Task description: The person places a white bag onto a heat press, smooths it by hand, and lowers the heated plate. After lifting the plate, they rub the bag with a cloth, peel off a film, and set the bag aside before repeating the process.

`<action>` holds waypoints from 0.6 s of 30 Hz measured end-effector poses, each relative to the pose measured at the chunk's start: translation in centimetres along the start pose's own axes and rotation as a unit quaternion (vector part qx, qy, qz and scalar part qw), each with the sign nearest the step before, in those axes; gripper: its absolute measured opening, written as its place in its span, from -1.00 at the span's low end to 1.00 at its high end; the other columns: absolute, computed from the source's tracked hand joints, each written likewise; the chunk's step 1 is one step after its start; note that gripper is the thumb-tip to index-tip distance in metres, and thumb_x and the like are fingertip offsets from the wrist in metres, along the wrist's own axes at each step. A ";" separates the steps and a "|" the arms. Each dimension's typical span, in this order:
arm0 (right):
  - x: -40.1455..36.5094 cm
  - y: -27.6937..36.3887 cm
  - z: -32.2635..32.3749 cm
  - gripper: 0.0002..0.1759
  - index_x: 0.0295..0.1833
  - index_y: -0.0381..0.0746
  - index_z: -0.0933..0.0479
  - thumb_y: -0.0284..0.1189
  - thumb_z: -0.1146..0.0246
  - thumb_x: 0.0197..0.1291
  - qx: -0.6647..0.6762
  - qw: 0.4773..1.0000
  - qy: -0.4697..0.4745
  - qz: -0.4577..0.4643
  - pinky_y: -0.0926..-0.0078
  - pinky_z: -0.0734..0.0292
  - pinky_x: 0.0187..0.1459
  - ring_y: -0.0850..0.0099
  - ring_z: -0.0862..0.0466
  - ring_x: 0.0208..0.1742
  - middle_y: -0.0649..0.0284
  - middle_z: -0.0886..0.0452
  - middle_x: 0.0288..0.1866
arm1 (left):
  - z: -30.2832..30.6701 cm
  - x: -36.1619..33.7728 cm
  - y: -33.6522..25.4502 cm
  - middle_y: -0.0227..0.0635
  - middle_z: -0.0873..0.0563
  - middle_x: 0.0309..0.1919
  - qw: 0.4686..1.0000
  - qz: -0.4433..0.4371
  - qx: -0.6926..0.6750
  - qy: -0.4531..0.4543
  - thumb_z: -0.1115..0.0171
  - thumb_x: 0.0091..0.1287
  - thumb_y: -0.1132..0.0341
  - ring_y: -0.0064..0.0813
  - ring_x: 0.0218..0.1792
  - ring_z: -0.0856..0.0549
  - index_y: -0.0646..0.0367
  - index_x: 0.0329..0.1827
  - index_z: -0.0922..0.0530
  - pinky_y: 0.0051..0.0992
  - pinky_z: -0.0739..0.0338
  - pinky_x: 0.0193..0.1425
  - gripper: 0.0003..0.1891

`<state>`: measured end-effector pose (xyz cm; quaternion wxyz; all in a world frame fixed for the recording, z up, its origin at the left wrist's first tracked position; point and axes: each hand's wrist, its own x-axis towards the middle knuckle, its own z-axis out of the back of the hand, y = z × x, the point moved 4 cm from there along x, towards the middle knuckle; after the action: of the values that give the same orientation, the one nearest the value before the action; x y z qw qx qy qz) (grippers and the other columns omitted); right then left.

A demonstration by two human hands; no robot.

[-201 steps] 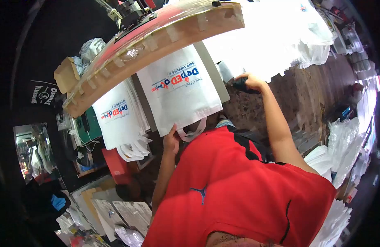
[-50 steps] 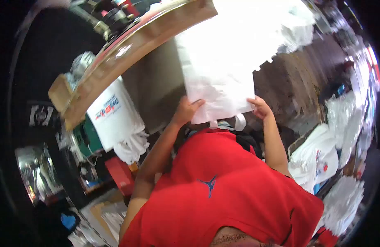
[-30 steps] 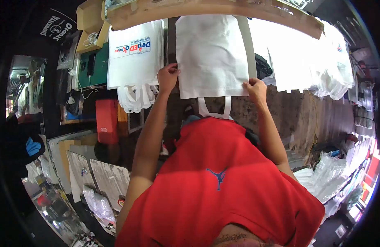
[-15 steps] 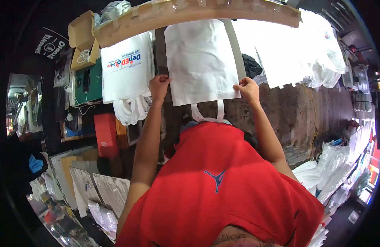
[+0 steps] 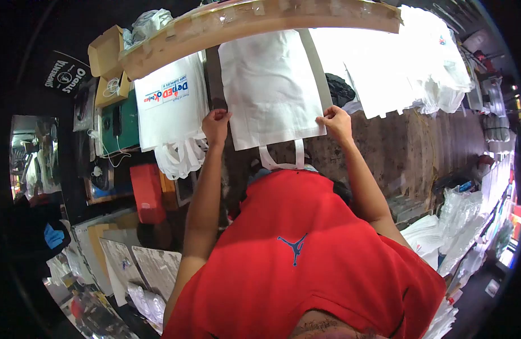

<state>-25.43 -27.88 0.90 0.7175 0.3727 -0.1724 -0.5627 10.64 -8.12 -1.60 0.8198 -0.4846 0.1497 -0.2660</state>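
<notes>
A plain white tote bag (image 5: 271, 85) lies flat on a grey platen (image 5: 312, 53) under a raised wooden screen frame (image 5: 254, 22). My left hand (image 5: 216, 124) pinches the bag's near left corner. At the near right corner, my right hand (image 5: 335, 121) grips the edge. The bag's two white handles (image 5: 280, 158) hang toward me over the platen's end. To the left hangs a stack of printed white bags (image 5: 170, 104) with a red and blue logo.
Piles of white bags (image 5: 418, 62) lie at the right on a brown worktable (image 5: 418, 152). A red box (image 5: 147, 192) and a green board (image 5: 119, 121) sit at the left. More white bags (image 5: 435, 237) are stacked at the lower right.
The printed bag that lay on the platen is gone and a plain white bag lies there. Both hands now hold its near corners, and over the last second they have hardly moved.
</notes>
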 end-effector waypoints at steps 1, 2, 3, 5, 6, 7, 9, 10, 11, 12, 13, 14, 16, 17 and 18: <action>-0.1 0.1 0.0 -0.64 -0.24 -0.28 -0.70 -0.30 -0.61 -0.10 0.006 1.000 -0.001 -0.003 0.39 -0.63 -0.22 0.40 -0.74 -0.37 0.22 -0.74 -0.41 | -0.1 -0.2 -0.1 -0.36 -0.79 -0.43 1.000 -0.001 0.001 0.001 -0.57 0.17 0.35 -0.52 -0.40 -0.75 0.23 -0.18 -0.74 -0.48 -0.63 -0.22 -0.77; -0.1 0.2 0.0 -0.64 -0.24 -0.28 -0.70 -0.30 -0.61 -0.10 0.007 1.000 -0.002 -0.004 0.39 -0.63 -0.22 0.40 -0.74 -0.37 0.22 -0.74 -0.41 | -0.3 -0.7 -0.3 -0.34 -0.80 -0.33 1.000 0.006 0.030 -0.003 -0.56 0.18 0.35 -0.46 -0.29 -0.76 0.21 -0.09 -0.72 -0.43 -0.63 -0.14 -0.72; -0.2 0.2 0.0 -0.64 -0.25 -0.29 -0.69 -0.30 -0.61 -0.10 0.008 1.000 -0.003 -0.002 0.39 -0.63 -0.22 0.40 -0.74 -0.37 0.22 -0.74 -0.42 | -0.6 -1.0 -0.9 -0.31 -0.80 -0.24 0.998 0.012 0.060 -0.007 -0.55 0.18 0.35 -0.41 -0.19 -0.77 0.20 -0.01 -0.70 -0.38 -0.64 -0.06 -0.67; -0.3 0.3 0.1 -0.64 -0.26 -0.29 -0.69 -0.30 -0.61 -0.11 0.010 1.000 -0.007 -0.003 0.39 -0.62 -0.22 0.40 -0.73 -0.37 0.22 -0.73 -0.42 | -1.7 -1.6 -2.3 -0.25 -0.76 -0.07 0.979 -0.148 0.133 -0.033 -0.55 0.19 0.32 -0.31 -0.02 -0.72 0.18 0.09 -0.65 -0.32 -0.59 0.10 -0.59; -0.3 0.3 0.1 -0.65 -0.27 -0.29 -0.68 -0.31 -0.60 -0.11 0.015 1.000 -0.007 -0.003 0.39 -0.62 -0.22 0.40 -0.73 -0.37 0.22 -0.73 -0.42 | -2.6 -2.2 -3.5 -0.18 -0.71 0.10 0.930 -0.302 0.200 -0.061 -0.54 0.20 0.29 -0.22 0.16 -0.66 0.17 0.19 -0.61 -0.26 -0.53 0.25 -0.51; -0.3 0.2 0.1 -0.65 -0.28 -0.28 -0.68 -0.31 -0.60 -0.11 0.020 1.000 -0.006 -0.004 0.38 -0.62 -0.23 0.40 -0.73 -0.37 0.22 -0.72 -0.43 | -3.7 -2.0 -3.7 -0.18 -0.71 0.10 0.930 -0.304 0.199 -0.060 -0.54 0.20 0.29 -0.22 0.16 -0.66 0.17 0.19 -0.61 -0.26 -0.53 0.25 -0.51; -0.1 0.0 0.0 -0.66 -0.29 -0.28 -0.67 -0.32 -0.59 -0.12 0.013 1.000 -0.006 0.001 0.38 -0.61 -0.24 0.40 -0.72 -0.39 0.22 -0.71 -0.44 | -7.2 -2.0 -6.6 -0.03 -0.47 0.43 0.912 -0.354 0.189 0.085 -0.51 0.24 0.09 0.05 0.46 -0.38 0.06 0.38 -0.53 -0.01 -0.26 0.54 -0.35; -0.1 -0.3 -0.2 -0.65 -0.28 -0.28 -0.68 -0.30 -0.59 -0.11 0.014 1.000 -0.001 0.004 0.40 -0.60 -0.25 0.43 -0.69 -0.40 0.24 -0.70 -0.45 | -8.1 -1.7 -7.3 -0.03 -0.47 0.43 0.912 -0.354 0.187 0.086 -0.51 0.24 0.09 0.05 0.46 -0.38 0.06 0.38 -0.53 -0.01 -0.26 0.54 -0.35; 0.1 -0.2 -0.2 -0.64 -0.27 -0.29 -0.69 -0.29 -0.59 -0.10 0.015 1.000 0.002 0.007 0.43 -0.59 -0.27 0.47 -0.67 -0.42 0.26 -0.69 -0.46 | -9.3 -0.9 -7.5 -0.01 -0.33 0.52 0.905 -0.334 0.246 0.097 -0.49 0.21 -0.05 0.13 0.54 -0.24 -0.05 0.47 -0.46 0.16 -0.14 0.55 -0.24; 0.0 -0.2 -0.2 -0.65 -0.27 -0.29 -0.69 -0.29 -0.59 -0.09 0.012 1.000 0.001 0.014 0.43 -0.59 -0.27 0.48 -0.67 -0.42 0.27 -0.69 -0.46 | -10.3 -0.1 -7.6 0.00 -0.20 0.62 0.893 -0.313 0.304 0.109 -0.47 0.19 -0.19 0.21 0.61 -0.10 -0.16 0.57 -0.38 0.33 -0.01 0.57 -0.13; 0.1 -0.2 -0.1 -0.65 -0.27 -0.29 -0.69 -0.29 -0.59 -0.09 0.011 1.000 -0.001 0.013 0.43 -0.59 -0.27 0.48 -0.67 -0.42 0.27 -0.69 -0.46 | -11.0 0.7 -7.9 0.00 -0.20 0.62 0.893 -0.315 0.302 0.110 -0.47 0.19 -0.19 0.21 0.61 -0.10 -0.16 0.57 -0.38 0.33 -0.01 0.57 -0.13; 0.1 -0.2 -0.1 -0.66 -0.28 -0.28 -0.68 -0.31 -0.57 -0.10 0.010 1.000 -0.001 0.010 0.40 -0.60 -0.26 0.42 -0.70 -0.41 0.23 -0.70 -0.46 | -11.5 1.4 -8.7 -0.02 -0.07 0.66 0.891 -0.267 0.336 0.148 -0.49 0.06 -0.30 0.26 0.64 0.03 -0.27 0.62 -0.28 0.47 0.08 0.51 0.02; -0.1 0.2 0.1 -0.68 -0.28 -0.28 -0.67 -0.32 -0.56 -0.11 0.015 1.000 0.006 -0.002 0.36 -0.62 -0.25 0.35 -0.73 -0.40 0.19 -0.71 -0.45 | -12.3 2.8 -10.5 -0.04 0.07 0.71 0.884 -0.218 0.368 0.188 -0.51 -0.06 -0.42 0.30 0.66 0.16 -0.38 0.68 -0.18 0.61 0.17 0.46 0.17; -0.1 0.2 0.1 -0.68 -0.28 -0.28 -0.67 -0.32 -0.56 -0.11 0.015 1.000 0.006 -0.005 0.36 -0.62 -0.25 0.35 -0.73 -0.40 0.19 -0.71 -0.45 | -12.8 3.7 -10.8 -0.06 0.13 0.72 0.879 -0.175 0.384 0.219 -0.56 -0.22 -0.45 0.31 0.66 0.20 -0.41 0.69 -0.12 0.64 0.17 0.44 0.31; 0.0 0.1 0.1 -0.67 -0.28 -0.28 -0.67 -0.32 -0.56 -0.11 0.024 1.000 0.012 -0.011 0.36 -0.62 -0.24 0.35 -0.73 -0.39 0.18 -0.71 -0.44 | -13.1 4.2 -11.0 -0.08 0.20 0.72 0.872 -0.132 0.400 0.250 -0.60 -0.39 -0.49 0.32 0.66 0.25 -0.45 0.71 -0.05 0.67 0.18 0.41 0.44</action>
<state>-25.40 -27.95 1.08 0.7043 0.3985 -0.1734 -0.5614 4.32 -24.19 1.72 0.8361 -0.0477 0.1651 -0.5209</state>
